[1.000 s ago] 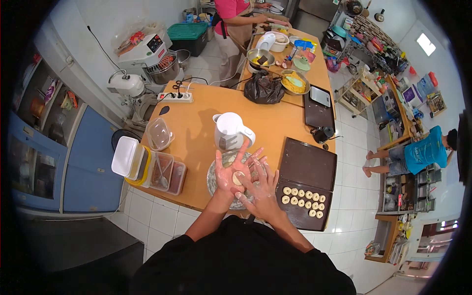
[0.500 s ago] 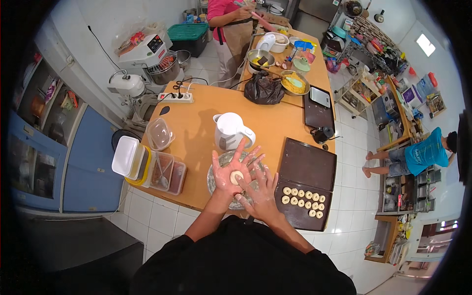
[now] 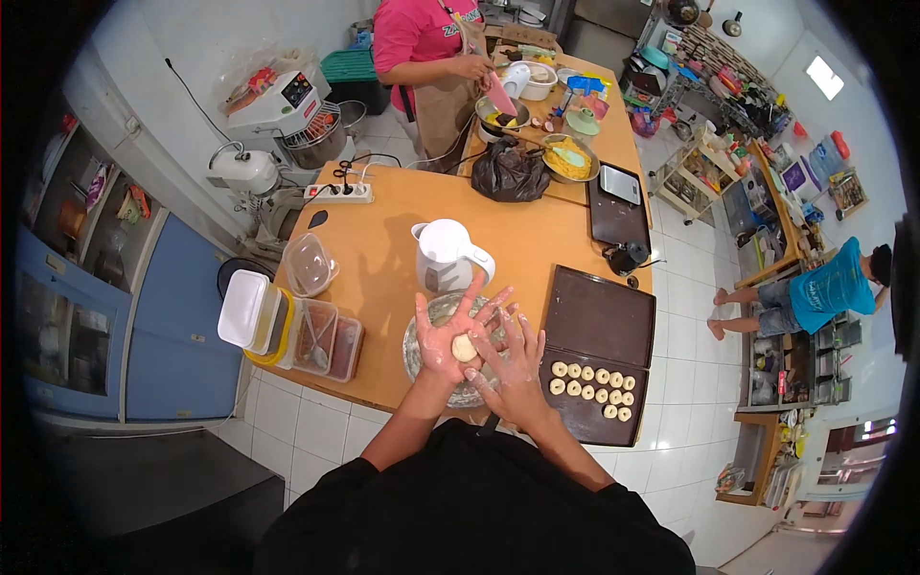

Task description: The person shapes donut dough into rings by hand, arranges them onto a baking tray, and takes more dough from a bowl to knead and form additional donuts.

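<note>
My left hand (image 3: 447, 347) is palm up with its fingers spread, and a small round piece of pale dough (image 3: 465, 348) lies on its open palm. My right hand (image 3: 512, 377) is beside the dough, fingers stretched out and open, its fingertips and thumb close to the dough and the left palm. Flour or dough smears whiten both hands. Under them sits a metal bowl (image 3: 414, 356), mostly covered from view by the hands. A white electric kettle (image 3: 443, 251) stands just beyond the bowl.
To the right, a dark baking tray (image 3: 571, 422) carries rows of dough rings (image 3: 587, 376). Clear plastic containers (image 3: 311, 264) stand at left. Farther off are a power strip (image 3: 337, 194), a black plastic bag (image 3: 511, 170) and a co-worker in pink (image 3: 419, 48) working over a pan. Another person in blue (image 3: 826, 292) is at right.
My right fingers have drawn back from the dough, whose surface now looks rounder, without the dent seen before. The co-worker in pink has leaned in and lowered a pink spatula-like tool toward the pan.
</note>
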A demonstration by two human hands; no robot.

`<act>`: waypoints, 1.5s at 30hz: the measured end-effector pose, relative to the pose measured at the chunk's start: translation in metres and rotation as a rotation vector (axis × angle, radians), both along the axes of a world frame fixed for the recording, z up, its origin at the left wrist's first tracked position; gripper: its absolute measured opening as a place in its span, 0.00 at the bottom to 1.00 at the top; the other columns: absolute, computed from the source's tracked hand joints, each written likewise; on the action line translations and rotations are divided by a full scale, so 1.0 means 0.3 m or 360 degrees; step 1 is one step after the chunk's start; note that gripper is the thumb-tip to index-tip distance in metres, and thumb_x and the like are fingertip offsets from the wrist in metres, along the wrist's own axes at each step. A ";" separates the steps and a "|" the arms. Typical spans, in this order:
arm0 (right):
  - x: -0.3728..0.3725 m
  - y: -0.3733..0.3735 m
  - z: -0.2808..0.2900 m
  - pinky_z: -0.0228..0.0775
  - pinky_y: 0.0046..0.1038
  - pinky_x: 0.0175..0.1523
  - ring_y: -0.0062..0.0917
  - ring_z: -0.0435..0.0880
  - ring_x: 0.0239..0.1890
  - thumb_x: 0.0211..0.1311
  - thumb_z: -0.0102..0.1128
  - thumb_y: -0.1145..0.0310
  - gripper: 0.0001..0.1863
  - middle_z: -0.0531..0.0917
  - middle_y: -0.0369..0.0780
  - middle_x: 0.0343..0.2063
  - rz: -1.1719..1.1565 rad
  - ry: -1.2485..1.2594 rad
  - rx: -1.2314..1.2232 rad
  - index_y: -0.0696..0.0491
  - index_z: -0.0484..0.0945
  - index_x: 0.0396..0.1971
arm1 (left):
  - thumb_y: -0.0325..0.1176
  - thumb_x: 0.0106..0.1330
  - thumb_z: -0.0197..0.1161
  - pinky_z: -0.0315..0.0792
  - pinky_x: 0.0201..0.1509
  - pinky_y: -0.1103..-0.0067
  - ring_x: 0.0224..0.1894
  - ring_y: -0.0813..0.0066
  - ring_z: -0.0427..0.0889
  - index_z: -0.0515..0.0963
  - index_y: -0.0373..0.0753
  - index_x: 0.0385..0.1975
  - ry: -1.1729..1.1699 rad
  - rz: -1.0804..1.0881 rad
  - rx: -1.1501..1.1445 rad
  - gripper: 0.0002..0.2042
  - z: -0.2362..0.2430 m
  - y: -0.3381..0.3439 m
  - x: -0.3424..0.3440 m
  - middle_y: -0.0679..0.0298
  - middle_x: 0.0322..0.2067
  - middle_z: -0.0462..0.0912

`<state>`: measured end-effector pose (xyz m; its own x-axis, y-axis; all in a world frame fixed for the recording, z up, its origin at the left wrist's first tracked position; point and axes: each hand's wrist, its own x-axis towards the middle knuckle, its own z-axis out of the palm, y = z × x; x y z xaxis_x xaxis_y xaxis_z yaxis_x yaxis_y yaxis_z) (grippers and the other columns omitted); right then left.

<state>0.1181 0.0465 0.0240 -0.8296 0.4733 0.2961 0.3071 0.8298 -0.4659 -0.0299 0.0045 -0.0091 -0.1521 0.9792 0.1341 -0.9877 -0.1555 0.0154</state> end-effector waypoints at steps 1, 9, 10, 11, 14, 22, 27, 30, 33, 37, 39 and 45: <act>-0.001 0.005 0.003 0.39 0.71 0.65 0.57 0.50 0.70 0.58 0.64 0.52 0.29 0.55 0.52 0.70 0.0009 -0.0013 0.0011 0.42 0.75 0.60 | 0.81 0.55 0.38 0.59 0.68 0.48 0.70 0.50 0.58 0.46 0.55 0.75 -0.0036 -0.0007 0.0009 0.51 -0.006 -0.003 -0.002 0.50 0.74 0.46; -0.024 0.060 0.034 0.39 0.64 0.68 0.58 0.51 0.69 0.53 0.68 0.56 0.27 0.57 0.51 0.68 0.0141 0.0090 -0.0105 0.40 0.79 0.56 | 0.80 0.57 0.38 0.59 0.71 0.54 0.68 0.48 0.61 0.46 0.53 0.75 -0.0158 -0.0035 -0.0094 0.51 0.016 -0.006 0.020 0.47 0.72 0.50; -0.025 0.059 0.046 0.39 0.64 0.68 0.58 0.51 0.69 0.52 0.69 0.55 0.27 0.57 0.51 0.68 0.0109 0.0043 -0.0073 0.40 0.80 0.55 | 0.80 0.57 0.38 0.59 0.71 0.54 0.68 0.48 0.62 0.46 0.53 0.75 -0.0172 -0.0042 -0.0071 0.51 -0.002 -0.008 0.017 0.47 0.71 0.51; -0.026 0.059 0.040 0.39 0.64 0.68 0.58 0.51 0.69 0.52 0.69 0.55 0.27 0.57 0.51 0.68 0.0112 0.0043 -0.0073 0.40 0.80 0.55 | 0.80 0.57 0.38 0.58 0.71 0.54 0.68 0.47 0.62 0.45 0.54 0.75 -0.0185 -0.0050 -0.0048 0.50 -0.015 -0.011 0.015 0.47 0.71 0.52; -0.024 0.071 0.031 0.38 0.68 0.67 0.57 0.50 0.70 0.52 0.70 0.54 0.24 0.60 0.51 0.68 0.0136 0.0047 -0.0108 0.38 0.82 0.52 | 0.80 0.57 0.38 0.58 0.70 0.50 0.68 0.47 0.62 0.45 0.55 0.75 -0.0254 -0.0063 0.0001 0.50 -0.023 -0.006 0.012 0.48 0.71 0.52; -0.004 0.040 0.081 0.39 0.67 0.67 0.58 0.50 0.70 0.52 0.71 0.54 0.19 0.60 0.51 0.67 0.0099 0.0047 0.0068 0.39 0.85 0.46 | 0.82 0.55 0.36 0.60 0.65 0.45 0.68 0.53 0.61 0.43 0.56 0.76 0.0019 0.0041 -0.0005 0.52 0.004 -0.009 -0.018 0.53 0.73 0.47; 0.002 0.043 0.071 0.39 0.68 0.67 0.58 0.51 0.70 0.51 0.71 0.54 0.18 0.61 0.50 0.66 0.0104 0.0096 0.0047 0.38 0.85 0.45 | 0.83 0.54 0.36 0.66 0.63 0.47 0.66 0.59 0.62 0.43 0.55 0.76 0.0139 0.0069 -0.0127 0.53 0.024 -0.004 -0.012 0.55 0.73 0.48; -0.001 0.039 0.072 0.40 0.68 0.67 0.58 0.51 0.70 0.51 0.71 0.54 0.18 0.61 0.50 0.66 0.0102 0.0096 0.0049 0.37 0.85 0.44 | 0.83 0.54 0.35 0.67 0.62 0.48 0.66 0.60 0.63 0.43 0.55 0.76 0.0161 0.0067 -0.0112 0.53 0.010 -0.003 -0.014 0.55 0.73 0.48; -0.002 0.038 0.075 0.40 0.68 0.66 0.58 0.51 0.70 0.52 0.71 0.55 0.17 0.61 0.50 0.66 0.0114 0.0076 0.0071 0.37 0.85 0.44 | 0.82 0.55 0.36 0.61 0.66 0.47 0.68 0.53 0.61 0.45 0.55 0.75 0.0043 0.0029 0.0032 0.51 -0.007 -0.006 -0.016 0.53 0.73 0.47; 0.002 0.028 0.087 0.41 0.69 0.66 0.58 0.52 0.70 0.53 0.70 0.56 0.17 0.61 0.51 0.67 0.0078 -0.0058 0.0166 0.37 0.85 0.45 | 0.82 0.55 0.35 0.65 0.64 0.50 0.66 0.58 0.63 0.44 0.55 0.76 0.0150 0.0053 -0.0054 0.52 0.002 -0.004 -0.015 0.55 0.73 0.49; 0.004 0.020 0.107 0.42 0.70 0.65 0.58 0.52 0.70 0.53 0.69 0.56 0.18 0.61 0.51 0.67 0.0076 -0.0139 0.0162 0.37 0.85 0.46 | 0.82 0.55 0.35 0.68 0.62 0.52 0.65 0.62 0.64 0.44 0.54 0.76 0.0206 0.0064 -0.0080 0.52 -0.007 -0.006 -0.018 0.56 0.72 0.51; 0.015 0.006 0.117 0.45 0.72 0.63 0.58 0.53 0.70 0.52 0.68 0.56 0.22 0.59 0.53 0.67 0.0103 -0.0304 0.0192 0.37 0.82 0.51 | 0.81 0.56 0.37 0.62 0.67 0.49 0.70 0.53 0.59 0.42 0.53 0.76 0.0068 0.0038 -0.0057 0.52 -0.015 -0.008 -0.003 0.51 0.73 0.47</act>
